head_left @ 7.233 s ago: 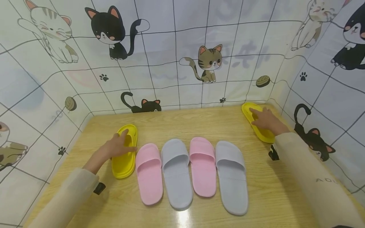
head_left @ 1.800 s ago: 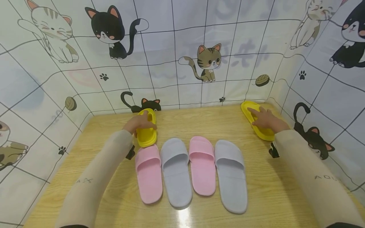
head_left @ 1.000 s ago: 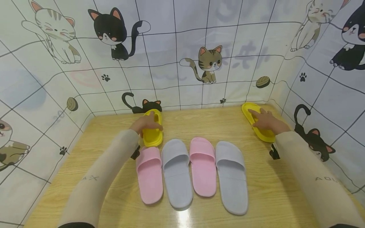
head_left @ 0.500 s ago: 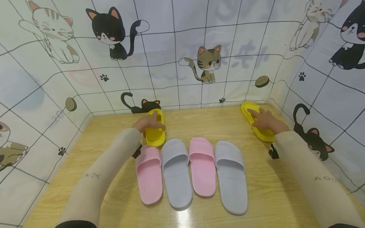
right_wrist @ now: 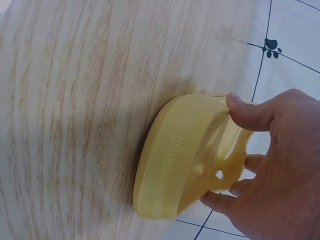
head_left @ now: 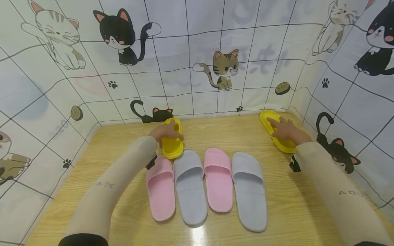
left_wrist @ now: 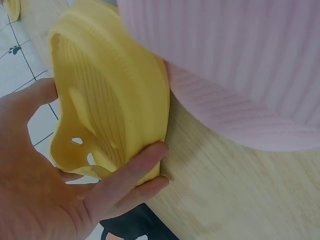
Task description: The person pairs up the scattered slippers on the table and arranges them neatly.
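The left yellow slide slipper (head_left: 172, 149) is sitting just beyond the toe of the left gray slide slipper (head_left: 193, 191), toward its left side; the left hand (head_left: 167, 131) is grasping it with the fingers. I think this hand should be holding level and gently, not nudging that toe. Beyond the gray one, well to its right, the right hand (head_left: 288, 131) is grasping the right yellow slide slipper (head_left: 284, 145), and should be holding steady.

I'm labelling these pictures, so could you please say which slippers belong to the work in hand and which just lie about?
In hand:
left yellow slipper, in left fingers
right yellow slipper, in right fingers

Apparently lying about:
left pink slipper
left grey slipper
right pink slipper
right grey slipper
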The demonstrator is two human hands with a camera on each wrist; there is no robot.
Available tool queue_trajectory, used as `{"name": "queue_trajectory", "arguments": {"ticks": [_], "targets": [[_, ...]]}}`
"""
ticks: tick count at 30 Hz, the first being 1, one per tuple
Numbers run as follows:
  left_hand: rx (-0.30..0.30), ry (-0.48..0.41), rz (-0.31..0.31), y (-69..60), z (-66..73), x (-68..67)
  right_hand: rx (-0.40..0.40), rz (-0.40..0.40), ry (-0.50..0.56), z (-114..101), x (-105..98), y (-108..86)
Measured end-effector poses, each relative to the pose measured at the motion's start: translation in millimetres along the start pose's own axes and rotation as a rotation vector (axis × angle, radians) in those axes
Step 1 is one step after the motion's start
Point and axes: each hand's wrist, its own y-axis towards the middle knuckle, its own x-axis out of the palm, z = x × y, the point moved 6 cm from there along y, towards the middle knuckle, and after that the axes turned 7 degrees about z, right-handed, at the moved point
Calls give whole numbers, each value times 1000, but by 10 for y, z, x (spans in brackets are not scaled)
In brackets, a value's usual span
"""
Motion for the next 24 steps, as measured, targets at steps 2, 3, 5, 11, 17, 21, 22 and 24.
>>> {"name": "queue_trajectory", "arguments": {"ticks": [2, 3, 5, 11, 17, 21, 22, 24], "targets": [[1, 3, -1, 3, 26, 11, 3, 0, -2, -1, 1, -3], [3, 5, 2, 3, 42, 13, 1, 0, 0, -6, -1, -7], [2, 3, 1, 9, 70, 22, 2, 0, 3, -12, -3, -13], [-5, -33, -6, 10, 174, 52, 7, -1, 5, -15, -8, -21], [-26, 4, 6, -16, 269, 72, 7, -3, 10, -28, -7, -16], [-26, 15, 12, -28, 324, 90, 8, 1, 6, -23, -1, -8], [-26, 15, 11, -32, 334, 94, 9, 2, 4, -18, 0, -6], [-37, 10, 8, -24, 349, 107, 11, 1, 3, -22, -1, -8]]}}
